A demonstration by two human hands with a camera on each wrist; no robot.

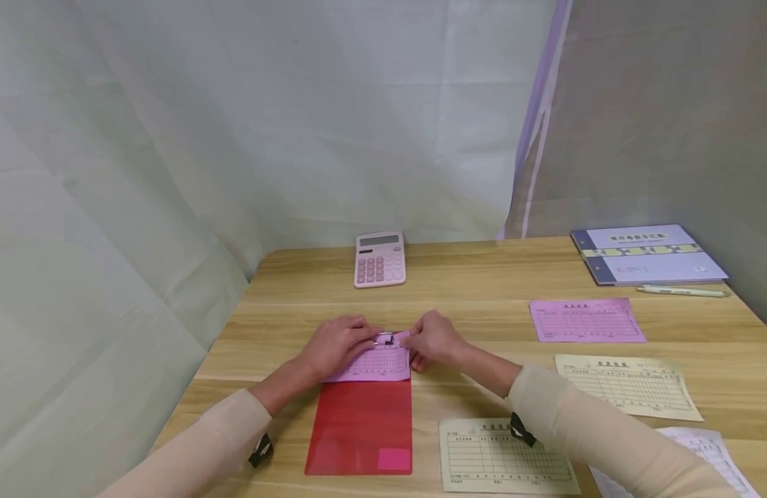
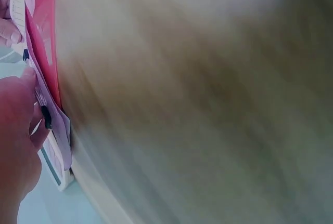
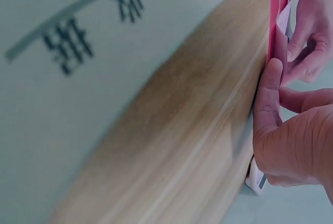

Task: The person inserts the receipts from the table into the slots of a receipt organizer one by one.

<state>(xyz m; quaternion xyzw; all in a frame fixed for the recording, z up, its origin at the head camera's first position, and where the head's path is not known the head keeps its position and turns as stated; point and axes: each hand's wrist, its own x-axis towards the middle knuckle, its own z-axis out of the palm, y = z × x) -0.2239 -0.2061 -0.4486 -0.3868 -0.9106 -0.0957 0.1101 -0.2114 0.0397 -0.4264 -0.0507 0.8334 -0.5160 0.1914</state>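
A red clipboard (image 1: 366, 429) lies on the wooden table with a pink receipt form (image 1: 372, 366) over its top part. My left hand (image 1: 339, 347) is at the board's top edge, its thumb and fingers gripping the metal clip (image 1: 384, 339), which has black tips. In the left wrist view those fingers (image 2: 32, 81) curl around the clip above the form. From the other side my right hand (image 1: 434, 340) pinches the form's upper right corner between thumb and fingers. The right wrist view shows the right hand (image 3: 291, 125) at the form's edge, close beside the left.
A pink calculator (image 1: 380, 261) stands behind the board. To the right lie another pink form (image 1: 587, 321), two yellowish forms (image 1: 629, 387) (image 1: 501, 456) and a white form (image 1: 709, 449). A ledger book (image 1: 647, 254) and a pen (image 1: 682, 291) are at the back right.
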